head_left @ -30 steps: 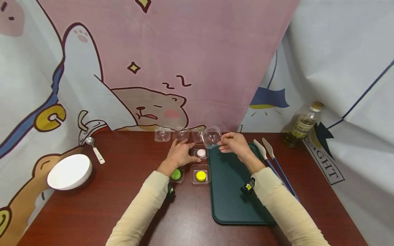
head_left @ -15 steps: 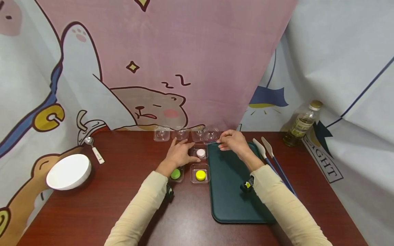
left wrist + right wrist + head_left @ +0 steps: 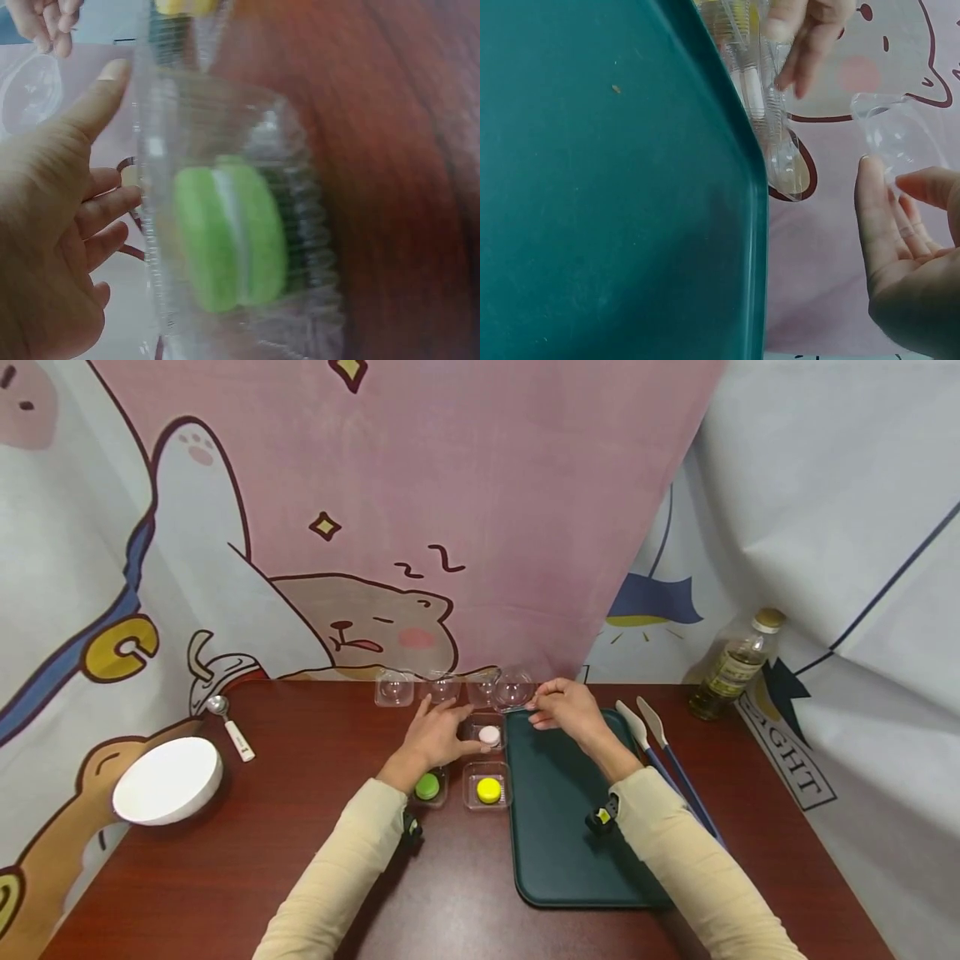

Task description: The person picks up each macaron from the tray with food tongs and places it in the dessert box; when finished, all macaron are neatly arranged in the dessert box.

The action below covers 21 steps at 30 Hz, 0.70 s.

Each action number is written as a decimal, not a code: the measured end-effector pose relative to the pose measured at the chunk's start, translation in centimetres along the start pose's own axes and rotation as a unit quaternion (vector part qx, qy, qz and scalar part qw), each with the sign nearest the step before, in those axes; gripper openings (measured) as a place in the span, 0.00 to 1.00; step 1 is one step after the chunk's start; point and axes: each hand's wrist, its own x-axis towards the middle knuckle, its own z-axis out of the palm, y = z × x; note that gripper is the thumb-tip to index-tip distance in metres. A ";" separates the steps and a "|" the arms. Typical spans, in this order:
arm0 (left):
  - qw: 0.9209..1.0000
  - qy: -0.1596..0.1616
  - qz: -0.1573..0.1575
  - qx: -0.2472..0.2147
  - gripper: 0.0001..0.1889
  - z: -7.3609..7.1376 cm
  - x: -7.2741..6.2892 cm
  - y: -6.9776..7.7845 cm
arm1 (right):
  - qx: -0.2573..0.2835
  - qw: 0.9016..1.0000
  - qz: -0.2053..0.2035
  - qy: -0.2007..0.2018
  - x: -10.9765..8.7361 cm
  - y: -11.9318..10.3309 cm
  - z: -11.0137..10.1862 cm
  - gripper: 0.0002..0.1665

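Note:
In the head view, my right hand (image 3: pixel 566 714) pinches the edge of a clear plastic domed lid (image 3: pixel 513 690) above the tray's far left corner; the right wrist view shows this lid (image 3: pixel 900 139) between thumb and fingers. My left hand (image 3: pixel 435 735), fingers spread, is beside a clear box with a pale pink macaron (image 3: pixel 490 736); whether it touches the box is unclear. Nearer stand a box with a yellow macaron (image 3: pixel 488 790) and one with a green macaron (image 3: pixel 427 786), the latter partly hidden by the left wrist. The green macaron (image 3: pixel 231 234) appears large in the left wrist view.
More clear domed lids (image 3: pixel 394 688) line the table's back edge. A dark green tray (image 3: pixel 577 860) lies right of the boxes, beside two blue-handled spatulas (image 3: pixel 678 772) and an oil bottle (image 3: pixel 731 672). At left are a white bowl (image 3: pixel 168 781) and a white-handled scoop (image 3: pixel 238 739).
The lid in my right hand has tipped from facing the head camera to a flatter pose, slightly farther back. My left hand has stayed nearly still.

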 end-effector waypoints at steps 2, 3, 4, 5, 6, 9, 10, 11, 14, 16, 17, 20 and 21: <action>1.000 0.012 0.001 -0.021 0.43 -0.4 -0.1 0.1 | -0.002 1.000 -0.013 -0.003 0.0 0.0 0.1 0.12; 0.999 0.020 0.000 -0.039 0.42 -0.6 -0.2 0.1 | -0.002 1.000 -0.018 -0.004 0.1 0.0 0.2 0.11; 0.998 0.026 -0.001 -0.065 0.41 -0.9 -0.3 0.2 | -0.002 1.000 -0.025 -0.007 0.1 0.0 0.2 0.11; 0.995 0.032 -0.007 -0.099 0.39 -1.2 -0.4 0.3 | -0.002 0.999 -0.031 -0.008 0.1 0.0 0.3 0.10; 0.989 0.036 -0.017 -0.142 0.37 -1.6 -0.5 0.4 | -0.003 0.999 -0.038 -0.009 0.1 0.0 0.3 0.10; 0.951 0.041 -0.053 -0.300 0.36 -2.6 -0.8 0.9 | -0.005 0.998 -0.061 -0.006 0.1 -0.1 0.6 0.08; 0.931 0.037 -0.064 -0.357 0.37 -2.9 -0.9 1.1 | -0.009 0.997 -0.070 -0.004 0.1 -0.1 0.6 0.08; 0.907 0.030 -0.073 -0.413 0.39 -3.2 -0.9 1.3 | -0.012 0.997 -0.079 -0.001 0.1 -0.2 0.7 0.08; 0.837 -0.015 -0.087 -0.541 0.46 -3.9 -0.9 1.8 | -0.027 0.994 -0.109 0.008 -0.1 -0.3 1.1 0.09; 0.797 -0.046 -0.093 -0.596 0.49 -4.1 -0.9 2.1 | -0.037 0.991 -0.129 0.010 -0.1 -0.3 1.3 0.10; 0.781 -0.059 -0.095 -0.614 0.49 -4.2 -0.9 2.2 | -0.039 0.990 -0.137 0.011 -0.2 -0.3 1.4 0.11; 0.758 -0.075 -0.102 -0.639 0.48 -4.3 -1.0 2.5 | -0.044 0.987 -0.156 0.013 -0.2 -0.3 1.6 0.12; 0.757 -0.075 -0.102 -0.641 0.46 -4.3 -1.0 2.6 | -0.045 0.986 -0.160 0.014 -0.2 -0.3 1.6 0.12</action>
